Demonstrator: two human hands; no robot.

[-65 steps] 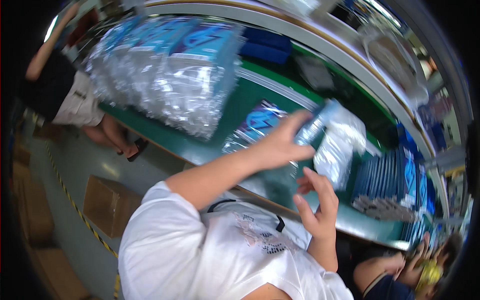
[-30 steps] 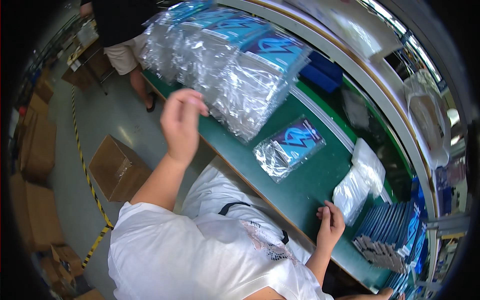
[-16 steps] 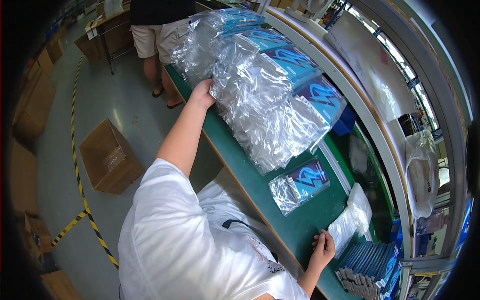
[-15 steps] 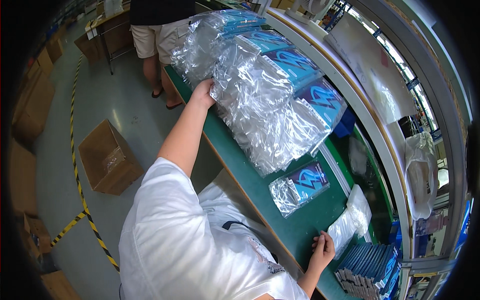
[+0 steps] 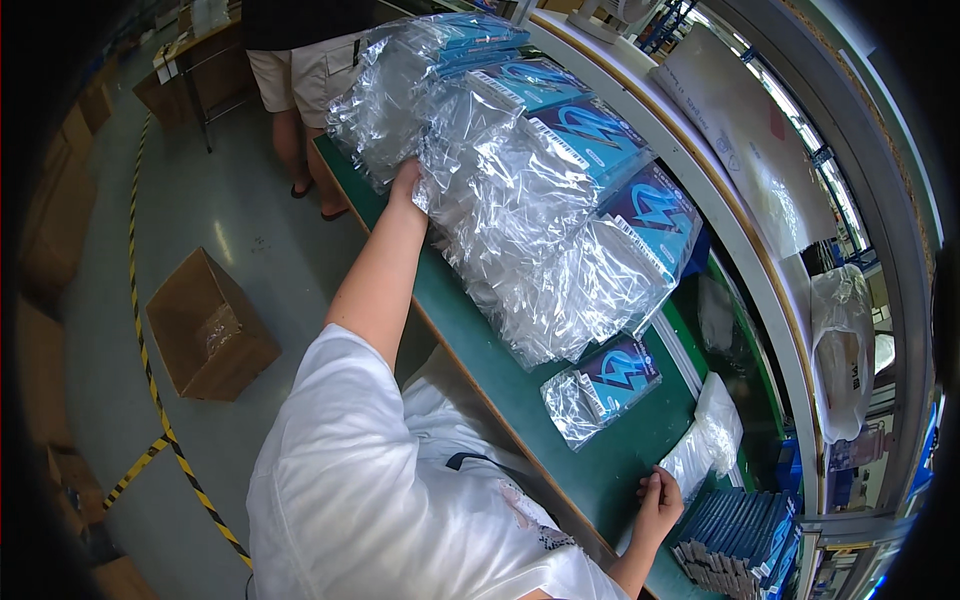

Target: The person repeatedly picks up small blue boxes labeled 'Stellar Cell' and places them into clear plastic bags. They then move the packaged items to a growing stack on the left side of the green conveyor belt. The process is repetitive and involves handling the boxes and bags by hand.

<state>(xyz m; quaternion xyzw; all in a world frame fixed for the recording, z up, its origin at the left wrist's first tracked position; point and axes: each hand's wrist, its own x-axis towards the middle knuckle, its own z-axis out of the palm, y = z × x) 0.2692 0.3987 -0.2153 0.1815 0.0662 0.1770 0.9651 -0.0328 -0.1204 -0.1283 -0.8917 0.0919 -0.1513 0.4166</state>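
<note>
My left hand [image 5: 407, 187] reaches to the left edge of a large pile of blue flat boxes in clear plastic bags [image 5: 520, 200]. It is closed on the loose plastic at the pile's edge, and the plastic partly hides the fingers. My right hand [image 5: 660, 500] is low at the right, its fingers curled together with nothing visible in them. Next to it lies a stack of clear plastic bags [image 5: 705, 435]. One bagged blue box [image 5: 620, 377] lies alone between the pile and my right hand.
Several unbagged blue boxes [image 5: 740, 535] stand in a row at the green table's [image 5: 590, 480] near right end. A white shelf [image 5: 700, 150] runs along the right side. On the floor at left is an open cardboard box [image 5: 210, 325]. Another person [image 5: 305, 80] stands beyond the table.
My view has shifted slightly. My left hand stays at the pile's edge, its fingers now more hidden by plastic. My right hand remains beside the plastic bags.
</note>
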